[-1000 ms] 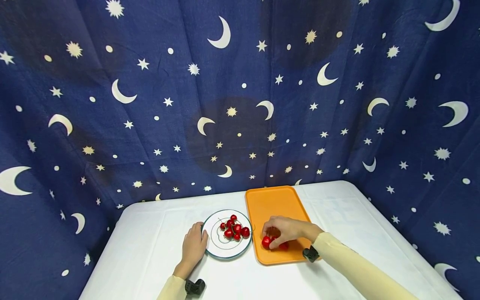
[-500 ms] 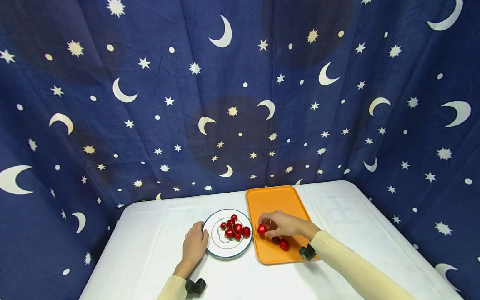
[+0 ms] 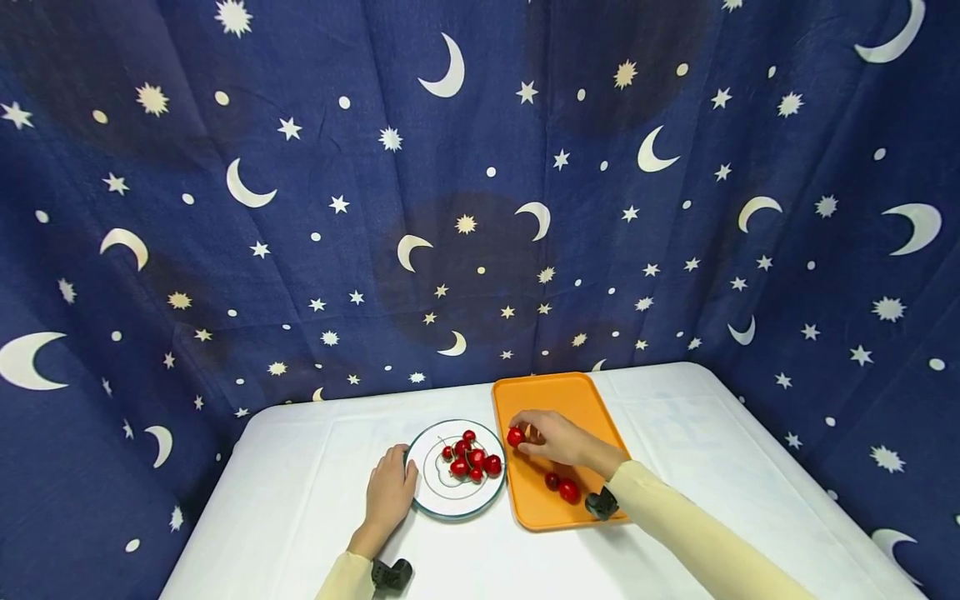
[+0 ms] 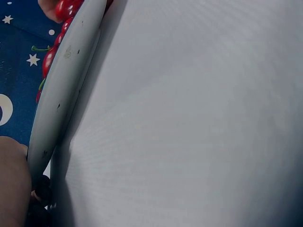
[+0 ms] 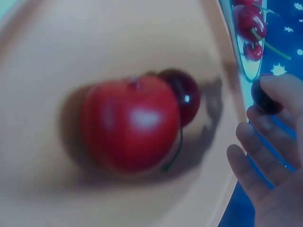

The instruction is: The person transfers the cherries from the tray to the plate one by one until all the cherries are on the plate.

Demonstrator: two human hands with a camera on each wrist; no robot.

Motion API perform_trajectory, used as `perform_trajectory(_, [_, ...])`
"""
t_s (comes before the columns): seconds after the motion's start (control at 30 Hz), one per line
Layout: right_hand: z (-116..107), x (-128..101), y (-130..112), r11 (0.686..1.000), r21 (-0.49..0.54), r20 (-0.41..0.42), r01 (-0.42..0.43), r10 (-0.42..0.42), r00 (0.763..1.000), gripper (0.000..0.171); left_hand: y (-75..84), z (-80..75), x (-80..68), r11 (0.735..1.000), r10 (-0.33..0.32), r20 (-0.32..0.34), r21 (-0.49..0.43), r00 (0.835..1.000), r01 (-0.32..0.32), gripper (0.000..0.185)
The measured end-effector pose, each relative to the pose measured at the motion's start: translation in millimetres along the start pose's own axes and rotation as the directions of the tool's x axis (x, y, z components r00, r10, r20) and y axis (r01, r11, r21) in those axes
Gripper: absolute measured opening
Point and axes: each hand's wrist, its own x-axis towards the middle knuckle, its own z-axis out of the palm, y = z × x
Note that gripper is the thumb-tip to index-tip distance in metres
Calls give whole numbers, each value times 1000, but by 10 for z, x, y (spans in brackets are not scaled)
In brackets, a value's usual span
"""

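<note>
My right hand [image 3: 542,435] pinches a red cherry [image 3: 515,437] in its fingertips above the left edge of the orange tray [image 3: 555,398]. In the right wrist view the held cherry [image 5: 265,97] shows dark at the fingertips. Two more cherries [image 3: 564,487] lie on the tray near my wrist, and they fill the right wrist view [image 5: 135,125]. A white plate [image 3: 442,498] holds several cherries [image 3: 471,460]. My left hand [image 3: 389,492] rests flat against the plate's left rim [image 4: 61,99].
A white tablecloth [image 3: 675,450] covers the table, with bare cloth to the left and right. A dark blue curtain [image 3: 480,192] with moons and stars hangs close behind and wraps both sides.
My right hand lifted one cherry off the tray's near part and carried it up and left toward the plate. Two cherries stayed on the tray. The left hand has not moved.
</note>
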Motion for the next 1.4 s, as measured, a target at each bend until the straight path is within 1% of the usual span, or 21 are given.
perform_trajectory(0.23, [64, 90, -111, 1000, -18, -10, -16, 16, 1000, 33, -6, 4, -6, 1000, -2, 7, 3, 1000, 2, 29])
perform_trajectory(0.43, [123, 146, -179, 998, -55, -24, -19, 18, 1000, 29, -6, 4, 4, 1000, -7, -8, -6, 1000, 7, 29])
perform_trajectory(0.63, [190, 180, -214, 994, -105, -22, -36, 34, 999, 33, -12, 13, 6, 1000, 5, -24, 4, 1000, -5, 30])
perform_trajectory(0.8, [223, 200, -216, 992, -119, -21, -27, 25, 999, 34, -11, 8, 19, 1000, 9, -11, 12, 1000, -9, 30])
perform_trajectory(1.17, [259, 204, -240, 999, -45, 40, -27, 29, 999, 35, -7, 1, 11, 1000, -5, 3, 6, 1000, 5, 30])
perform_trajectory(1.4, [255, 170, -185, 1000, -9, 25, -15, 16, 1000, 42, 7, 0, 6, 1000, -9, 1, 6, 1000, 9, 30])
